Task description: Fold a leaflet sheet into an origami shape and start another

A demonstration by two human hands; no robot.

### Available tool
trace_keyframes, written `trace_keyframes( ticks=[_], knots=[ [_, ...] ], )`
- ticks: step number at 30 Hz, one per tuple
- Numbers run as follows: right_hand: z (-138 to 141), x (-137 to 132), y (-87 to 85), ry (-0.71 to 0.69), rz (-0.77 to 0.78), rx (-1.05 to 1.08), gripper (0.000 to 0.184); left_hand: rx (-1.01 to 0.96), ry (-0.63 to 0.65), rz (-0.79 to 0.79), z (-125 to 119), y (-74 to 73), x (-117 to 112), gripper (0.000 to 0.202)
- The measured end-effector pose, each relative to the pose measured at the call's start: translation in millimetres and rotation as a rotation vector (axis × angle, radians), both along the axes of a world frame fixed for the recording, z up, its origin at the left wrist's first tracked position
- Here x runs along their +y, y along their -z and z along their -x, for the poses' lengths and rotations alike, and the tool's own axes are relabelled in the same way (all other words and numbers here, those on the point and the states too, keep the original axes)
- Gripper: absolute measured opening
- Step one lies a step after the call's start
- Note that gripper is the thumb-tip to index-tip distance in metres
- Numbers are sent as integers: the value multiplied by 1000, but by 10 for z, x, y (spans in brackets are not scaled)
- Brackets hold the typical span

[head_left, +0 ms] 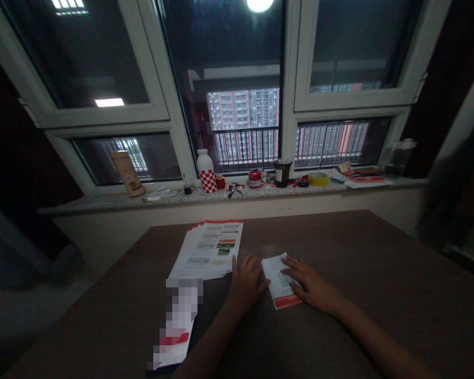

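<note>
A small folded leaflet (273, 271), white with a red-orange strip along its near edge, lies on the brown table (339, 242). Resting flat on its right part is my right hand (312, 284), fingers spread. My left hand (245, 281) is at the leaflet's left side, fingers apart, the thumb close to its edge; whether the thumb touches it I cannot tell. Beyond my left hand lies a fanned stack of printed sheets (205, 247) with red top edges. Nearer me, left of my left forearm, is a partly blurred-out white item with a red patch (176, 350).
Behind the table runs a stone windowsill (174, 201). On it stand a red-and-white checked bottle (207, 173), a tan tumbler (127, 173), a dark cup (282, 173), a red jar (255, 179), a roll of yellow tape (318, 179) and a clear container (398, 158).
</note>
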State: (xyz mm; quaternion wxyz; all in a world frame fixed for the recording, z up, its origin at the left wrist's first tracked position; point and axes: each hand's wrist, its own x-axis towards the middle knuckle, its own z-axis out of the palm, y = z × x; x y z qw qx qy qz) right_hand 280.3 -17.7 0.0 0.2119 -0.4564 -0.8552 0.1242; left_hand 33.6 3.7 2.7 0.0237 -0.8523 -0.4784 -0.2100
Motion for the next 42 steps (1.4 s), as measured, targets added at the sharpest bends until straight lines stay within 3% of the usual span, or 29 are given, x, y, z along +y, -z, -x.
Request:
trace_keyframes(
  ticks=[15, 42],
  knots=[
    [-2, -4, -1, -14, 8, -12, 46, -28, -47, -7, 6, 40, 11, 35],
    [-22, 27, 70, -29, 14, 5, 44, 3, -40, -20, 19, -20, -10, 34]
  ],
)
